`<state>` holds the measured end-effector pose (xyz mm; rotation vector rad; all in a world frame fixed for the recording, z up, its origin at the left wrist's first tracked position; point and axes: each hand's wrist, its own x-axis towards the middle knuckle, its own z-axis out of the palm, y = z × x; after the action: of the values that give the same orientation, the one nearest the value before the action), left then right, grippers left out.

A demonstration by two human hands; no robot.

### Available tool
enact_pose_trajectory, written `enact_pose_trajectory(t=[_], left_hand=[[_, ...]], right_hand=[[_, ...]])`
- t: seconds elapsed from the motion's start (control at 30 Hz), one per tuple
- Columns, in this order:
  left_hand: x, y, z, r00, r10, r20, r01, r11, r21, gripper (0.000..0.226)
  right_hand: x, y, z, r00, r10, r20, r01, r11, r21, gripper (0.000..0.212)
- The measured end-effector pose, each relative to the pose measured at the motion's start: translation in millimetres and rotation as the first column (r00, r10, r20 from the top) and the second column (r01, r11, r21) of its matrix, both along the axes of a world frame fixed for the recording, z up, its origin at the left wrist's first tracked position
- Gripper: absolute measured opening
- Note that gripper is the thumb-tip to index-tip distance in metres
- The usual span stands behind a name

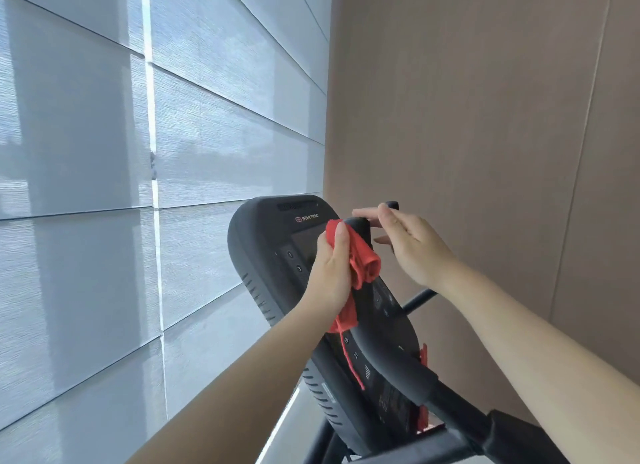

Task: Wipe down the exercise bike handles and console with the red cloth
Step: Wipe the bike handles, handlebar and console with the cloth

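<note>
1. Left hand (329, 276) grips the red cloth (363, 259), fingers clamped, wrapping it round the upper end of the near handle (391, 349), just in front of the console (263, 242).
2. Right hand (412, 245): fingers straight, together, touching the handle tip; holds nothing.
3. Risk: cloth is bunched, so patches likely get missed.
4. Risk: loose thread (349, 356) may snag; knuckles may press console buttons.

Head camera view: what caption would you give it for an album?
A left hand grips the red cloth round the bike's handle before the console, the open right hand at the handle's tip.
</note>
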<state>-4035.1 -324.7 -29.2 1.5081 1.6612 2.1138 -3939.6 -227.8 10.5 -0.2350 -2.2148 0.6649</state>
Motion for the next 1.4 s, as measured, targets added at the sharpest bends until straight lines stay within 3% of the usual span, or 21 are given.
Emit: enact_pose_trajectory(t=[0.1, 0.17, 0.27, 0.37, 0.53, 0.63, 0.8, 1.03, 1.27, 1.4], left_hand=[[7, -1, -11, 0.995, -0.077, 0.068, 0.076, 0.997, 0.018, 0.024], [3, 3, -28, 0.996, -0.085, 0.001, 0.084, 0.994, 0.076, 0.025], [4, -1, -36, 0.993, 0.057, -0.103, -0.049, 0.996, 0.078, 0.032], [6, -3, -30, 0.956, 0.202, -0.213, -0.193, 0.979, 0.063, 0.059], [10, -10, -50, 0.902, 0.28, -0.327, -0.246, 0.959, 0.143, 0.06], [13, -15, -64, 0.923, 0.223, -0.313, -0.185, 0.972, 0.145, 0.059], [9, -9, -30, 0.979, 0.106, -0.176, -0.098, 0.994, 0.056, 0.056], [13, -15, -69, 0.941, 0.168, -0.294, -0.145, 0.984, 0.099, 0.057], [-3, -9, -44, 0.98, 0.083, -0.183, -0.083, 0.997, 0.009, 0.049], [6, -13, -55, 0.987, 0.051, -0.154, -0.055, 0.998, -0.02, 0.054]], right_hand=[[1, -6, 1, 1.0, 0.006, -0.02, -0.007, 1.0, -0.005, 0.052], [1, -8, -1, 1.0, -0.007, -0.02, 0.007, 1.0, -0.003, 0.052], [1, -9, 0, 0.999, -0.041, -0.004, 0.041, 0.999, 0.01, 0.054], [3, -12, 6, 0.998, -0.068, 0.001, 0.068, 0.996, 0.055, 0.056], [1, -18, 11, 0.998, -0.063, -0.001, 0.063, 0.994, 0.093, 0.055], [0, -17, 9, 0.999, -0.049, 0.009, 0.049, 0.996, 0.07, 0.057], [3, -18, 15, 0.998, -0.025, 0.059, 0.024, 1.0, 0.02, 0.062], [2, -18, 8, 0.995, -0.084, 0.058, 0.076, 0.989, 0.129, 0.069], [3, -21, 15, 0.996, -0.057, 0.069, 0.05, 0.993, 0.108, 0.072], [3, -25, 13, 0.996, -0.081, 0.027, 0.077, 0.987, 0.139, 0.062]])
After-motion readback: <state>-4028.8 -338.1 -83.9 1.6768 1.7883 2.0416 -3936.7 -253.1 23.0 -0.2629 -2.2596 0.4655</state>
